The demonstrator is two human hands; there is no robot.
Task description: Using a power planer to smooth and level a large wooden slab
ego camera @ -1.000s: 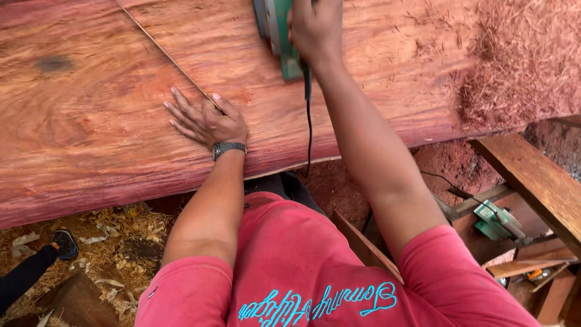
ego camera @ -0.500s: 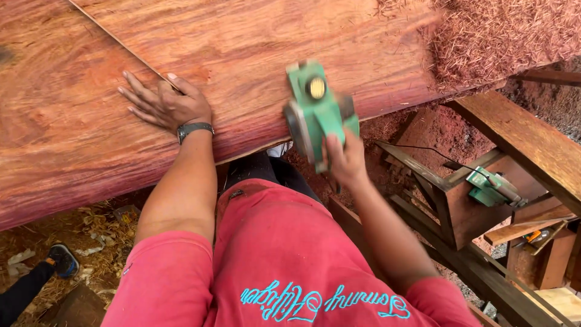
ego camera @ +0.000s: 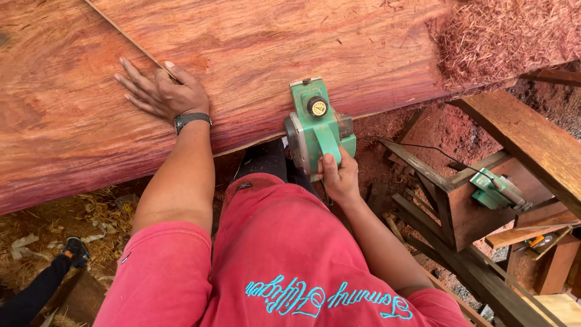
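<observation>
A large reddish wooden slab [ego camera: 254,54] fills the top of the head view. My left hand [ego camera: 158,92] lies flat on it with fingers spread, a dark watch on the wrist. My right hand [ego camera: 339,178] grips the handle of a green electric planer [ego camera: 316,128], which sits at the slab's near edge, its front just over the wood. A thin line runs diagonally across the slab past my left fingers. My red shirt fills the bottom of the view.
A heap of red wood shavings [ego camera: 502,36] lies on the slab's right end. A second green power tool [ego camera: 493,191] rests on a wooden stand at right, beside a plank [ego camera: 532,139]. Another person's dark leg and shoe [ego camera: 72,251] are at lower left among shavings.
My right hand has pulled the planer back from the middle of the slab to its near edge. My left hand has stayed flat on the wood.
</observation>
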